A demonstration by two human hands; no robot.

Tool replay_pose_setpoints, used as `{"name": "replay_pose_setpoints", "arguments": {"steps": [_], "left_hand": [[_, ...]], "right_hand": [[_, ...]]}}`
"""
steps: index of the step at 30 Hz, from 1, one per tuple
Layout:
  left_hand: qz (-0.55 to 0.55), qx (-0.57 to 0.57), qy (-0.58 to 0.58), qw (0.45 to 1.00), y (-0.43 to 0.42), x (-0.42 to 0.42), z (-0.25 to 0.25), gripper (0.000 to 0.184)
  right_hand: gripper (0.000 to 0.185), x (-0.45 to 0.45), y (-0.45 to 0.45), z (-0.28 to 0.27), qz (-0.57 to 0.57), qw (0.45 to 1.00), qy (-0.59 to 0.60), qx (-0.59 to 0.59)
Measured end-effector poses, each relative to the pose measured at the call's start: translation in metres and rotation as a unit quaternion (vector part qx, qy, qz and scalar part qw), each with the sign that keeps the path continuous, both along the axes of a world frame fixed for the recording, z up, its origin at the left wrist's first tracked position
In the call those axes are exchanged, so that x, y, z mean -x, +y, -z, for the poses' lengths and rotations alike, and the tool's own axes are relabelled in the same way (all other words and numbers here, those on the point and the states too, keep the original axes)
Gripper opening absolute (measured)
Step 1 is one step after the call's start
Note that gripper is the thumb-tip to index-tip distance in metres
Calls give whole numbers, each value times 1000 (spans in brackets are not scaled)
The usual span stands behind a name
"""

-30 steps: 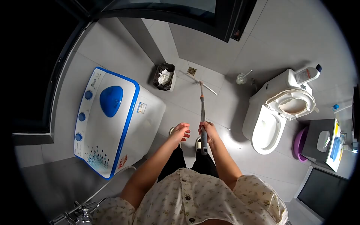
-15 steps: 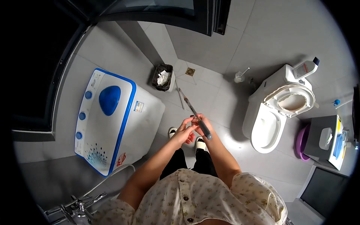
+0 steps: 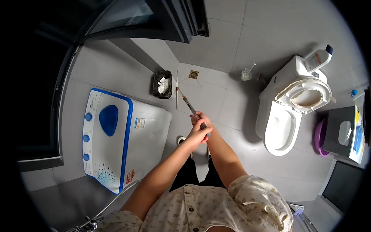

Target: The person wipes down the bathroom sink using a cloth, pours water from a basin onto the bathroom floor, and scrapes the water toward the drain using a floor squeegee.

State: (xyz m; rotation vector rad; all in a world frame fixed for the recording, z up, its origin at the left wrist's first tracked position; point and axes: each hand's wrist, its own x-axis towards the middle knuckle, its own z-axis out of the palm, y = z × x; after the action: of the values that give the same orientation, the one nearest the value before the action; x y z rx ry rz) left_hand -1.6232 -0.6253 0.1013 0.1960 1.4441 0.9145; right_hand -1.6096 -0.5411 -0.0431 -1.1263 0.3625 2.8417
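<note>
A floor squeegee (image 3: pixel 188 103) with a long pole and a thin crossbar head reaches away from me. Its head lies on the tiles beside the black-lined bin (image 3: pixel 157 86). My right hand (image 3: pixel 201 118) is wrapped round the pole at the upper part of the dark grip. Closer to my body, my left hand (image 3: pixel 199 135) closes round the end of the same grip. The grip's grey tip sticks out past the left fingers. Parts of the right fingers are hidden behind the pole.
On the left stands a white and blue washing machine (image 3: pixel 148 127). A toilet (image 3: pixel 279 127) with its lid raised is on the right, and a bottle (image 3: pixel 319 58) rests on its tank. Beyond are a toilet brush (image 3: pixel 247 74), a floor drain (image 3: pixel 194 74) and a purple basin (image 3: pixel 320 137).
My left hand has closed round the grip's end, where its fingers were loose before. The squeegee's head has swung to lie nearly in line with my view, beside the bin. My view has shifted slightly.
</note>
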Motion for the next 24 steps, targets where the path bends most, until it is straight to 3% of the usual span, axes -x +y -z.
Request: {"name": "replay_pose_setpoints", "arguments": {"steps": [4,7,9,17,19,20,24], "left_hand": [[2,34,23,999,31,-9,-7,56],[8,-2,-18,1000,39,-12,-11,57],[10,-7,-32,999,44,-15,-11,58],[54,-20,-22,998,34,-26,-10,58],[91,-33,-45,994,16,-26,-12,56],[125,-31,-57,990,7,-25,-14,55],[258,-7,-55,965,-12,-20,-29,47]], "right_hand": [[30,-6,17,-1,46,998,34,-30],[28,-20,35,-15,32,996,-55,-55],[31,-28,46,-19,20,997,-28,-65],[31,-43,51,-14,-60,987,-117,-95],[26,-57,36,3,-107,972,-137,-160],[22,-63,22,13,-52,960,-166,-219],[25,-96,-18,-27,-112,871,-254,-406]]}}
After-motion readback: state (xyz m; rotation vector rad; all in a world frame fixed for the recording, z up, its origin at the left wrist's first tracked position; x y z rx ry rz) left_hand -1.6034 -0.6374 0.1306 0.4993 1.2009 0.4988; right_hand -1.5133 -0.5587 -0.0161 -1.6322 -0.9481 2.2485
